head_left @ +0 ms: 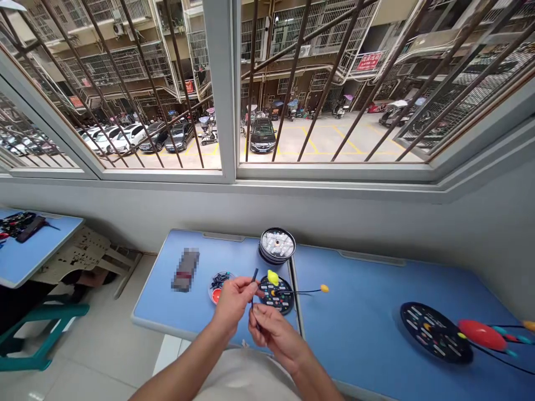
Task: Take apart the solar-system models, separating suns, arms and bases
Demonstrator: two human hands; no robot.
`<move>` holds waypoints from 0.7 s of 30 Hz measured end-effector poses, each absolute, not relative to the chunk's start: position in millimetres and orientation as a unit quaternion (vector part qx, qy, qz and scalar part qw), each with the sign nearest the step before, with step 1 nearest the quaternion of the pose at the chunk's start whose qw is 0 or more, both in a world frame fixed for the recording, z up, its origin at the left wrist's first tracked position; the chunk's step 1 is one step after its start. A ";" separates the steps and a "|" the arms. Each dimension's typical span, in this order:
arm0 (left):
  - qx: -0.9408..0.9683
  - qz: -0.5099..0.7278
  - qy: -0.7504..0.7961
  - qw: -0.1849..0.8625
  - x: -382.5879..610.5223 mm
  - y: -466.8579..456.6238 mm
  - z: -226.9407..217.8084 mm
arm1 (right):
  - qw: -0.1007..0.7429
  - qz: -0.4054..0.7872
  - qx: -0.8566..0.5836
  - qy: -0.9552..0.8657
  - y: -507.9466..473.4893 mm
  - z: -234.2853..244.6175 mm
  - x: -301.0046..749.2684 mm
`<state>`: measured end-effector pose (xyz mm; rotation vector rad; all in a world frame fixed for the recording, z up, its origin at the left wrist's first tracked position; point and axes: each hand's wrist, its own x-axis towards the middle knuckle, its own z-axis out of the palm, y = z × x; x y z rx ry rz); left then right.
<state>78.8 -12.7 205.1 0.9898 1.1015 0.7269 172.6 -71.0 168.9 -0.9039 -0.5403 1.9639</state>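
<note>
Above the front of the blue table, my left hand [232,303] pinches a short black stick [255,274] whose end points up past the fingertips. My right hand [276,331] is closed just below it, around a thin dark piece. Whether that is the same stick or a second one is hidden by the fingers. Right behind my hands lies a round black disc [284,303] with printed labels and small coloured dots. A yellow lemon-shaped piece [273,277] and a black rod tipped with an orange-yellow bead [324,288] stand out from it. Beside my left hand is a small dish [211,288] holding dark pieces and something red.
A stack of round black trays [273,259] with wrapped pieces stands at the back. On the left is a pixelated dark object [186,270]. Another black disc [434,332] with a red piece [481,334] sits far right. A green stool [42,340] is on the floor.
</note>
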 end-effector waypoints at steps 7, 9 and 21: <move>0.475 0.312 0.521 0.637 60.4 -14.1 185.3 | 0.419 0.720 -0.473 -0.287 -68.4 145.4 176.8; 0.501 0.317 0.521 0.615 49.9 -10.8 181.7 | 0.464 0.653 -0.524 -0.289 -63.9 146.0 182.5; 0.626 0.229 0.635 0.389 -8.0 -12.3 142.8 | 0.527 0.527 -0.591 -0.309 -54.7 156.9 168.7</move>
